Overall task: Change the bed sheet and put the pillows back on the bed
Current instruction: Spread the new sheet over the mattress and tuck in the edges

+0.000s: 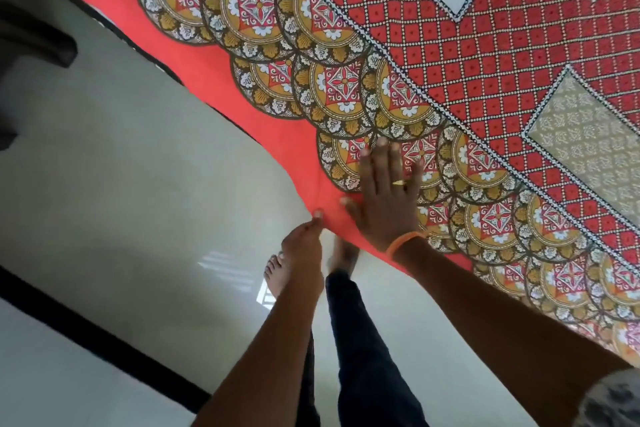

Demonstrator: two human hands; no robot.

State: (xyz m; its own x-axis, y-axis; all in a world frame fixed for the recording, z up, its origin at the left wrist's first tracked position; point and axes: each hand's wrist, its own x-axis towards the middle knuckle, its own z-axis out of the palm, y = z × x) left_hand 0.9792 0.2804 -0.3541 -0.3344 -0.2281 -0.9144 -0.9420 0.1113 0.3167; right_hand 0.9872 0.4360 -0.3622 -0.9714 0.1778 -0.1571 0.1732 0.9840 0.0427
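Observation:
A red bed sheet (467, 55) with a gold scalloped border and a red checked middle lies spread over the bed, filling the upper right of the head view. Its plain red hem (242, 107) hangs over the bed's side. My right hand (384, 194) lies flat on the border with fingers straight, pressing the cloth down. My left hand (304, 239) is just left of it at the hanging edge, and its fingertips pinch the red hem. No pillow is in view.
A pale glossy tiled floor (138, 184) runs along the bed's side, crossed by a black strip (104, 340) at lower left. My bare feet and dark trousers (363, 340) stand close to the bed. A dark piece of furniture (31, 45) sits at the far left.

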